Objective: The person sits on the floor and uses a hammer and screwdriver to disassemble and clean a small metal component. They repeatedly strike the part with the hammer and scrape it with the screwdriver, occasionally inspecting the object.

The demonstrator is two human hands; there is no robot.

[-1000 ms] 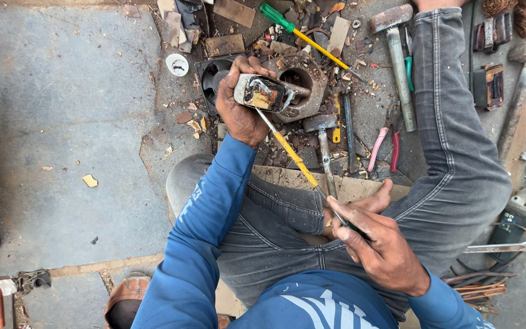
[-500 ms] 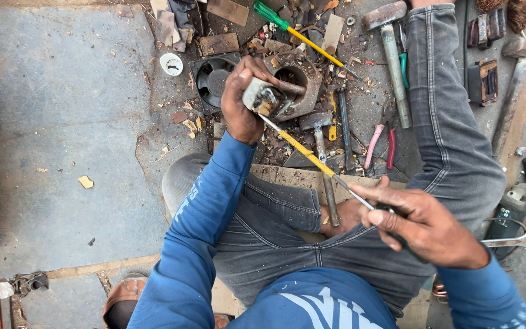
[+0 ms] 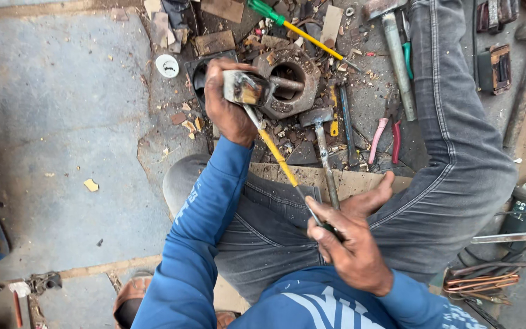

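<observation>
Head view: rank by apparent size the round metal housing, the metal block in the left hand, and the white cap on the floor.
1. Round metal housing, clearly largest.
2. Metal block in the left hand; raised nearer the camera, so it may look bigger than it is.
3. White cap, smallest.

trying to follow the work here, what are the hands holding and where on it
The left hand grips a small metal block around its side. The right hand holds a yellow screwdriver by its handle end, tip at the block.
</observation>
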